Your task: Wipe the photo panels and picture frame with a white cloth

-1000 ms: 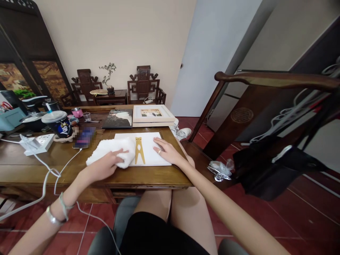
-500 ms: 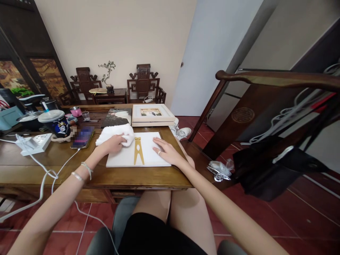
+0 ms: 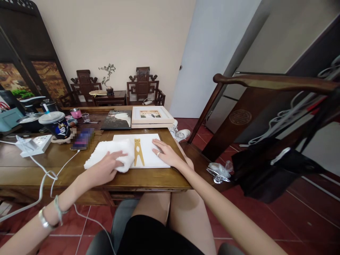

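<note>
From my end I have the left hand (image 3: 108, 168) just left of the frame's centre, its fingers pressed into a white cloth (image 3: 103, 152), though bunched fabric hides the tips and I can't tell whether they grip it or only push down. My right hand (image 3: 165, 154) lies flat, fingers released, on the right side of a white board (image 3: 149, 150) in the middle of the frame, with the cloth covering its left part and a yellow figure (image 3: 138, 153) between. Beyond the board on the bench (image 3: 130, 181) sits a picture frame (image 3: 150, 114).
</note>
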`<state>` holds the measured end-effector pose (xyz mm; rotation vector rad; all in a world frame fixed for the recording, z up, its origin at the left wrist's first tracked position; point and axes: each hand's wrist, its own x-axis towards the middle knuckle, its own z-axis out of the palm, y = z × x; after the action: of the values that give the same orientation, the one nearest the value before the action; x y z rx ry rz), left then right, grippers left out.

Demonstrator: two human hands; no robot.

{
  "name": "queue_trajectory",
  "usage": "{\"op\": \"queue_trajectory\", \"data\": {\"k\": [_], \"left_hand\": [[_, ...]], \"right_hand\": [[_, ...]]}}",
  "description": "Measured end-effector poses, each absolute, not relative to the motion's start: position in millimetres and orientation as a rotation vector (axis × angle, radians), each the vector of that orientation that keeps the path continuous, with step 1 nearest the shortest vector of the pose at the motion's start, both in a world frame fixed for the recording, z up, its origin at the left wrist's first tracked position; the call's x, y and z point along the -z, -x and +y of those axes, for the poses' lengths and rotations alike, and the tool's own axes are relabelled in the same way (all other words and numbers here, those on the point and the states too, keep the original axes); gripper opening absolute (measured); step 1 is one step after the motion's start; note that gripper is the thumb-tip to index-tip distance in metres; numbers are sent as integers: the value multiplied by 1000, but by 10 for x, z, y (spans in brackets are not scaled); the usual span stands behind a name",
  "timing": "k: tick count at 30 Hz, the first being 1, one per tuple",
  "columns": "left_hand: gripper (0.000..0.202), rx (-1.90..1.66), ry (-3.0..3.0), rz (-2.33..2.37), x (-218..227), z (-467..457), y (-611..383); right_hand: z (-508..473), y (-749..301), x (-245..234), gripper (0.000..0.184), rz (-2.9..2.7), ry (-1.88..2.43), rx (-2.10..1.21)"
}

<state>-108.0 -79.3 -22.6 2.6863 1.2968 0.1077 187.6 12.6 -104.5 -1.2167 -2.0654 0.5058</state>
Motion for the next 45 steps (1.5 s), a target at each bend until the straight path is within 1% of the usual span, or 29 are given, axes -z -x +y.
{"op": "queue_trajectory", "data": {"k": [4,8,11,14,19,23,28,32,38,45], "left_hand": [[37,-52,-2697,1398,345,-186,1073],[35,-10,-2751,1377,406,316,1068],[32,-11,-2812,1380,421,505,1048],[37,-23,-2868,1413,452,556,1041],[39,17,-2896,1389,468,345,1079],[36,66,-2966,1276,422,-157,1106],[30,-31,-3079,1111,409,-826,1151],[34,12,-3062,1097,359,-943,1168],[40,62,-2984,1191,262,-372,1121],[46,-83,-2887,1246,253,518,1006]], "right_hand": [[116,-1871,1026,48,-2076,1223,-504],[109,-1870,1016,48,-2076,1233,-504],[106,-1872,1015,50,-2087,1247,-502],[106,-1873,1017,50,-2092,1252,-501],[121,-1879,1039,50,-2086,1237,-505],[146,-1891,1076,48,-2066,1210,-512],[159,-1901,1095,48,-2050,1187,-526],[151,-1896,1094,48,-2044,1190,-514],[149,-1899,1101,47,-2063,1192,-486],[140,-1903,1084,48,-2067,1210,-491]]}}
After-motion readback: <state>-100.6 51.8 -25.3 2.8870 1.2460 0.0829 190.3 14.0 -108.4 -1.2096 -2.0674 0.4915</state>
